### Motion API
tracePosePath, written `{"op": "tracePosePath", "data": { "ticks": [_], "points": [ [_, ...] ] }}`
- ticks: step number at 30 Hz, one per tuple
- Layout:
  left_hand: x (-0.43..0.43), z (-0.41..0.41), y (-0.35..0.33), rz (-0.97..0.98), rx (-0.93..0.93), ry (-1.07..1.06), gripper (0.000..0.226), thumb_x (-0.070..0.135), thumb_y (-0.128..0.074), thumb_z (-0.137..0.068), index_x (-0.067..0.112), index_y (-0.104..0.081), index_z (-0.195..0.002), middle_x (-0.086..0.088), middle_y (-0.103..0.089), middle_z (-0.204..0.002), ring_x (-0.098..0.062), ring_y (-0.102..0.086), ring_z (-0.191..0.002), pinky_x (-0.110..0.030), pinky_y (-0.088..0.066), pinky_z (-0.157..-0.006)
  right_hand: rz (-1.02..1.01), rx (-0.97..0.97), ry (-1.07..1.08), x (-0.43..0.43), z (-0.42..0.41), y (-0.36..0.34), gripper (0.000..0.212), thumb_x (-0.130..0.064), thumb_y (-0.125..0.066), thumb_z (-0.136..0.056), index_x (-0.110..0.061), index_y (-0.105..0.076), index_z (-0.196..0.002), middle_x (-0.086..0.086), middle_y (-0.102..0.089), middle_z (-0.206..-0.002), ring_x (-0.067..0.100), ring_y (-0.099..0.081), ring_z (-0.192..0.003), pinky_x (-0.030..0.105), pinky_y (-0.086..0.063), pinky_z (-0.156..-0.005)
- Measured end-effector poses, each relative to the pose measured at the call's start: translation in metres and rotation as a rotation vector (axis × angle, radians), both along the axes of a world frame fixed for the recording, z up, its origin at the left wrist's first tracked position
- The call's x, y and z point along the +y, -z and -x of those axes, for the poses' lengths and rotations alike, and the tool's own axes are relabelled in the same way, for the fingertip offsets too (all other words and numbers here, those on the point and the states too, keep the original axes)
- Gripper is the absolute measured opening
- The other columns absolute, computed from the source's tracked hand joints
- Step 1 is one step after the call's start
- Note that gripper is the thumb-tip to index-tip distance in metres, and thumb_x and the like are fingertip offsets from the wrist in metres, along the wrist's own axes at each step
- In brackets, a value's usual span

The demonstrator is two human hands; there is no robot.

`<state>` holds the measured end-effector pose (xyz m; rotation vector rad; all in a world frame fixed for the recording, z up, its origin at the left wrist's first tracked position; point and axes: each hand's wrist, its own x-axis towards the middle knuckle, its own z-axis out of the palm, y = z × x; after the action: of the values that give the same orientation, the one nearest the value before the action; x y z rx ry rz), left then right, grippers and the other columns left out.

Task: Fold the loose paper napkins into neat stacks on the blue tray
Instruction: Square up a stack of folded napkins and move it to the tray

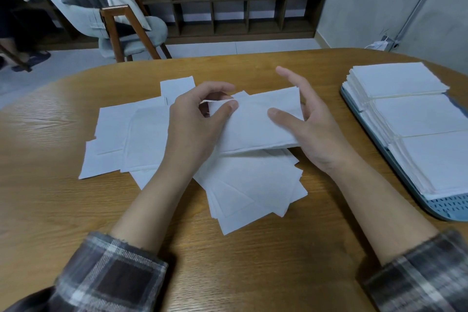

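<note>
The left hand (192, 121) pinches the left end of a half-folded paper napkin (255, 129) between its thumb and curled fingers (222, 109), just above the loose napkins (141, 139) strewn on the desk (50, 197). The right hand (314, 129) is spread, its fingers straight and its thumb resting on the napkin. Neat stacks (415, 114) fill the blue tray (450, 208) at the right.

Bare table (326, 78) lies between the loose napkins (248, 192) and the tray (445, 208).
</note>
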<state>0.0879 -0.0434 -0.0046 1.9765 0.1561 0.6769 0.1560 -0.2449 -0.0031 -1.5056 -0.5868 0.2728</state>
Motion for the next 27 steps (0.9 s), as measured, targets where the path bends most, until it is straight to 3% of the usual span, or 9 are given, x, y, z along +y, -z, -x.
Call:
{"op": "tracePosePath", "data": {
  "ticks": [4, 6, 8, 10, 12, 15, 19, 24, 27],
  "points": [
    [0.001, 0.000, -0.001, 0.092, 0.064, -0.026, 0.033, 0.045, -0.060, -0.106, 0.033, -0.063, -0.136, 0.014, -0.068, -0.121, -0.003, -0.066, -0.111, -0.026, -0.059, -0.094, -0.278, 0.269, -0.050, -0.006, -0.009, 0.001, 0.073, -0.008, -0.073, -0.090, -0.042, -0.050, -0.151, 0.006, -0.066, -0.133, 0.028, -0.069, -0.121, 0.041, -0.060, -0.091],
    [0.000, -0.002, -0.004, 0.249, 0.161, 0.113, 0.042, 0.066, -0.039, -0.106, 0.050, -0.052, -0.142, 0.015, -0.063, -0.136, -0.007, -0.063, -0.124, -0.041, -0.056, -0.106, -0.214, 0.220, -0.011, -0.005, -0.011, 0.003, 0.073, -0.012, -0.077, -0.090, -0.047, -0.051, -0.148, -0.005, -0.060, -0.143, 0.022, -0.057, -0.137, 0.042, -0.055, -0.103],
    [0.000, -0.002, -0.006, 0.289, 0.187, 0.249, 0.048, 0.077, -0.029, -0.101, 0.063, -0.041, -0.145, 0.024, -0.049, -0.151, -0.002, -0.051, -0.139, -0.043, -0.047, -0.115, 0.008, 0.038, 0.089, -0.002, -0.010, 0.008, 0.071, -0.017, -0.077, -0.094, -0.052, -0.048, -0.148, -0.036, -0.045, -0.143, -0.009, -0.030, -0.143, 0.022, -0.036, -0.115],
    [-0.003, 0.003, -0.010, 0.163, 0.166, 0.330, 0.047, 0.065, -0.042, -0.105, 0.059, -0.036, -0.151, 0.039, -0.040, -0.146, 0.022, -0.041, -0.131, -0.022, -0.040, -0.111, 0.145, -0.068, 0.175, 0.001, -0.009, 0.009, 0.069, -0.019, -0.074, -0.098, -0.052, -0.043, -0.150, -0.053, -0.033, -0.129, -0.038, -0.022, -0.117, -0.002, -0.026, -0.099],
    [-0.001, 0.005, -0.008, 0.042, 0.128, 0.345, 0.050, 0.034, -0.061, -0.107, 0.044, -0.042, -0.152, 0.026, -0.053, -0.140, 0.013, -0.057, -0.115, -0.017, -0.046, -0.095, 0.162, -0.070, 0.168, -0.001, -0.011, 0.008, 0.071, -0.020, -0.074, -0.098, -0.053, -0.039, -0.151, -0.050, -0.035, -0.133, -0.040, -0.026, -0.115, -0.004, -0.029, -0.098],
    [0.003, 0.004, -0.002, 0.009, 0.079, 0.288, 0.041, 0.009, -0.064, -0.104, 0.028, -0.055, -0.139, 0.017, -0.062, -0.121, -0.003, -0.063, -0.096, -0.022, -0.053, -0.080, -0.038, 0.129, -0.050, -0.006, -0.011, 0.002, 0.069, -0.017, -0.073, -0.096, -0.052, -0.045, -0.148, -0.007, -0.061, -0.144, 0.014, -0.063, -0.129, 0.033, -0.055, -0.102],
    [0.006, 0.002, -0.002, -0.017, 0.081, 0.220, 0.032, 0.008, -0.062, -0.104, 0.026, -0.060, -0.130, 0.032, -0.060, -0.112, 0.003, -0.059, -0.095, -0.018, -0.048, -0.078, -0.124, 0.251, -0.236, -0.013, -0.013, -0.004, 0.036, -0.018, -0.066, -0.096, -0.027, -0.073, -0.130, 0.006, -0.070, -0.135, 0.024, -0.068, -0.122, 0.033, -0.059, -0.093],
    [0.002, 0.003, -0.001, -0.090, 0.040, 0.327, 0.046, 0.010, -0.063, -0.105, 0.028, -0.046, -0.144, 0.019, -0.052, -0.132, -0.001, -0.059, -0.107, -0.024, -0.055, -0.087, 0.021, 0.123, -0.019, -0.009, -0.018, 0.010, 0.030, -0.006, -0.071, -0.096, -0.023, -0.080, -0.119, -0.007, -0.075, -0.129, 0.014, -0.066, -0.127, 0.038, -0.051, -0.110],
    [0.001, 0.001, 0.006, -0.396, 0.001, 0.202, 0.050, 0.019, -0.073, -0.098, 0.029, -0.051, -0.141, 0.011, -0.046, -0.144, -0.005, -0.048, -0.131, -0.023, -0.044, -0.108, 0.147, -0.014, 0.173, -0.009, -0.020, 0.014, 0.033, -0.004, -0.070, -0.097, -0.027, -0.079, -0.120, -0.019, -0.075, -0.125, -0.001, -0.063, -0.125, 0.035, -0.046, -0.116]
  ]
}}
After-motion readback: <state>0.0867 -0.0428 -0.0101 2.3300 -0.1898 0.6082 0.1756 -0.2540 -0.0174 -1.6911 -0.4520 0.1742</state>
